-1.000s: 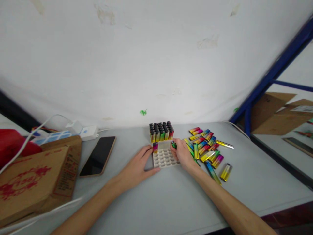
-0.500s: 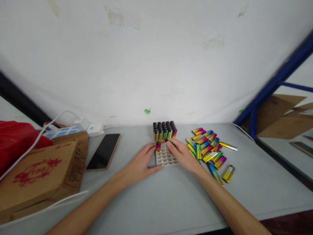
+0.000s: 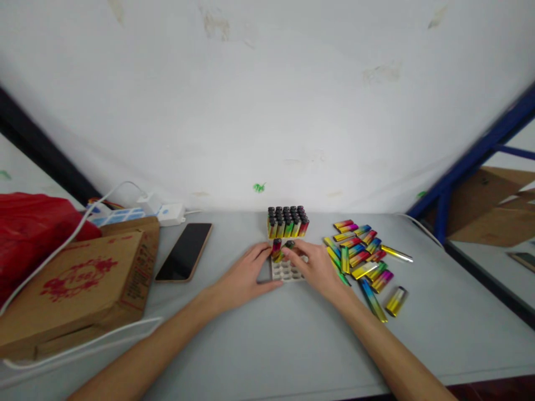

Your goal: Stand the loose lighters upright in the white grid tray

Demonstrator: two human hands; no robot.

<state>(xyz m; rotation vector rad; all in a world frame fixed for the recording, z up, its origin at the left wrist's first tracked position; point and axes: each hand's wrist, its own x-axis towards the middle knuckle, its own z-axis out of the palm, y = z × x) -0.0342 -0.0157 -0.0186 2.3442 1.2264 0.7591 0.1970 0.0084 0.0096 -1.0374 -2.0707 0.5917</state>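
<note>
My left hand [image 3: 249, 274] is around the left side of a white tray [image 3: 286, 273] with rows of round-edged holes, its thumb at the front and its fingers at the back corner. Beside those fingertips a purple and yellow lighter [image 3: 276, 249] stands upright in the tray's back left. My right hand [image 3: 313, 264] pinches another lighter [image 3: 290, 244] with a dark top, over the tray's back row; its lower part is hidden by fingers. Directly behind stands a block of several upright lighters [image 3: 288, 223] with black tops.
Shiny multicoloured lighter-shaped pieces [image 3: 359, 256] lie in a loose pile at right. A phone [image 3: 184, 252], a cardboard box [image 3: 79, 278], a red bag [image 3: 37, 234] and a power strip [image 3: 169, 214] with white cables are on the left. A wall closes the back.
My right hand has lowered its lighter a little toward the tray's back row. My left hand keeps its place at the tray. The whole view has shifted slightly.
</note>
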